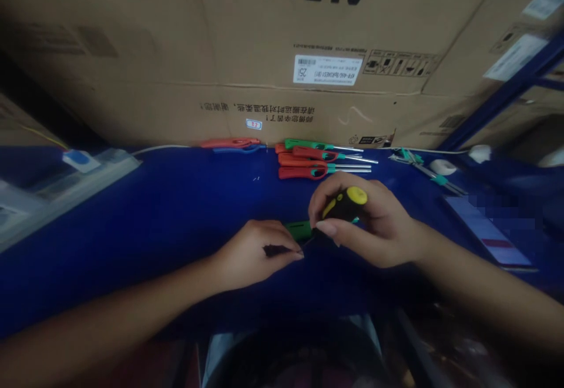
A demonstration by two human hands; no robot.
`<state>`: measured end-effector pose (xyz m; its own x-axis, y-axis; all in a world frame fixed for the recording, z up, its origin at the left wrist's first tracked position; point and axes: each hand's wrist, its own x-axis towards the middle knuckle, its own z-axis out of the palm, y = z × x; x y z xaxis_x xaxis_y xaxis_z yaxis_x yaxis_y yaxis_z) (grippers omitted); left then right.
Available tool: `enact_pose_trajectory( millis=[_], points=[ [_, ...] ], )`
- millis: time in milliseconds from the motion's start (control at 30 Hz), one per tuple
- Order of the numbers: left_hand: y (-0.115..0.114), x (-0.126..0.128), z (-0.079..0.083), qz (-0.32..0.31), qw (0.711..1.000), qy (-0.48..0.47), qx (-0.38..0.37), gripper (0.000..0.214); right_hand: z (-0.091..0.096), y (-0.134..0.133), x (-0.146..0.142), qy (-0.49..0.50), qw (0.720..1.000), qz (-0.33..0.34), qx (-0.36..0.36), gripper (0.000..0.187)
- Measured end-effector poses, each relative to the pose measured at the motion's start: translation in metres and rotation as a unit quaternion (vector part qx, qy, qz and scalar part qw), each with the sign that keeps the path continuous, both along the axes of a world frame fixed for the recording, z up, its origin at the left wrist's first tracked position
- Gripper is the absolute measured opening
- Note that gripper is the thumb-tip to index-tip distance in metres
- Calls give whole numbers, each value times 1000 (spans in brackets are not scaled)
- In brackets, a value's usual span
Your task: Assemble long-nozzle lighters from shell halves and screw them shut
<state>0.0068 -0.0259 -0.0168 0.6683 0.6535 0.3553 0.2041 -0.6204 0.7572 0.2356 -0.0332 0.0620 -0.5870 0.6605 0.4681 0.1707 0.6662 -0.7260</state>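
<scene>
My right hand (365,223) has its fingers wrapped around a screwdriver's black-and-yellow handle (346,203), the yellow cap pointing toward one o'clock. My left hand (259,253) pinches a small green piece (298,229) that sits just at three o'clock of its fingertips, touching the tool's lower end between both hands. All this rests low over the blue surface (167,212). At twelve o'clock lie red and green lighters (317,162) in a row, and behind them stands a cardboard box (247,53).
</scene>
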Motion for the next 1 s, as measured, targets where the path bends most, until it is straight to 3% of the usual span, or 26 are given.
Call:
enact_pose_trajectory(
  millis=[167,267,367,500,733,1000],
  points=[
    [1,0,3,-21,999,-38,-31,7,-14,1,-14,136,985,4,105,63],
    [2,-1,3,-24,998,-43,-28,7,-28,1,-18,176,973,-3,151,61],
    [4,-1,1,-32,999,-33,-15,6,-36,1,-17,145,982,3,118,63],
    [4,-1,1,-56,998,-14,-22,7,-38,1,-14,130,989,-8,70,66],
    [5,-1,2,-20,999,-31,-36,7,-37,3,-13,157,983,-40,89,60],
    [4,-1,2,-25,999,-34,-31,6,-47,4,-16,176,980,-49,80,62]
  ],
)
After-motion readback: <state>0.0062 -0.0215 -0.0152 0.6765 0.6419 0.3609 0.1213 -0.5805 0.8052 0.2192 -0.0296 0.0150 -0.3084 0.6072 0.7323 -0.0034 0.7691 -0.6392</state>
